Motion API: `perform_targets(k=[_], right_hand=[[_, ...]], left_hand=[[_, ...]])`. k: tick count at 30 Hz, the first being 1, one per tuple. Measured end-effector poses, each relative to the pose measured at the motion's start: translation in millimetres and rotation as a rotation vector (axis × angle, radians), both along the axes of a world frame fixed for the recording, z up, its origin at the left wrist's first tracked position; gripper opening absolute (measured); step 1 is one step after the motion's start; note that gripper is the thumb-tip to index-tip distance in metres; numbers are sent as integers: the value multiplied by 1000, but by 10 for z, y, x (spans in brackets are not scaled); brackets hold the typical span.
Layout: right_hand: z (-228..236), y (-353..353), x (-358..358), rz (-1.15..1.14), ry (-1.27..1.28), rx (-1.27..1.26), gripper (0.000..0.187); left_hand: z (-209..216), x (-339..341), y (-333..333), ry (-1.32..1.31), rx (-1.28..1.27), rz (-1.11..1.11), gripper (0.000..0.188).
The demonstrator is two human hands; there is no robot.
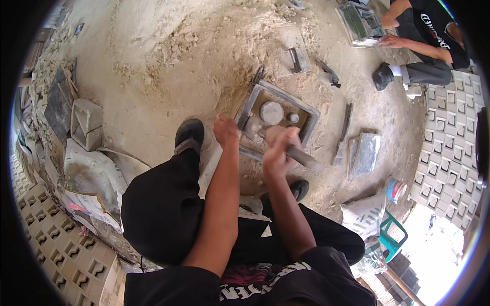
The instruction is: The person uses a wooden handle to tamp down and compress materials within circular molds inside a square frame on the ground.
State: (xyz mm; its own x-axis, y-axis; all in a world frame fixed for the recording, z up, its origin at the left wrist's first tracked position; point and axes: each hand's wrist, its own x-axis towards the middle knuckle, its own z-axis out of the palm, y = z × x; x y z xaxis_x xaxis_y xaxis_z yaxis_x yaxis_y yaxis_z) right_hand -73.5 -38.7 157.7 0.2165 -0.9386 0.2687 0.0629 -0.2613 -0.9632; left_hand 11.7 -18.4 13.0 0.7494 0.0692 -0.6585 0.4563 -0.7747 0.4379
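I squat over a square metal mould (306, 108) lying on the sandy ground. Inside it sit a round grey disc (271, 112) and a smaller round piece (292, 118). My left hand (226, 130) rests on the mould's near left edge, at its frame. My right hand (278, 148) is closed around a metal bar-like tool (302, 156) that slants over the mould's near side. The tool is blurred.
Another person (426, 38) crouches at the top right over a second mould (360, 23). Flat metal plates (363, 153) and a bar (346, 121) lie right of my mould. Stacks of patterned blocks (449, 143) stand right and lower left. Cement sacks (89, 176) and a block (87, 122) lie left.
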Motion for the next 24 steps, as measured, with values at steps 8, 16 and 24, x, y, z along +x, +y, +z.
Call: perform_targets(k=[8, 16, 24], right_hand=[[80, -211, 147, -61, -94, 140, 50], [-22, -505, 246, -19, -104, 212, 47], [-124, -715, 232, 3, -160, 229, 48]], left_hand=[[81, -56, 30, -76, 6, -78, 63], [32, -44, 1, -100, -17, -108, 62], [136, -46, -14, -108, 31, -117, 62]])
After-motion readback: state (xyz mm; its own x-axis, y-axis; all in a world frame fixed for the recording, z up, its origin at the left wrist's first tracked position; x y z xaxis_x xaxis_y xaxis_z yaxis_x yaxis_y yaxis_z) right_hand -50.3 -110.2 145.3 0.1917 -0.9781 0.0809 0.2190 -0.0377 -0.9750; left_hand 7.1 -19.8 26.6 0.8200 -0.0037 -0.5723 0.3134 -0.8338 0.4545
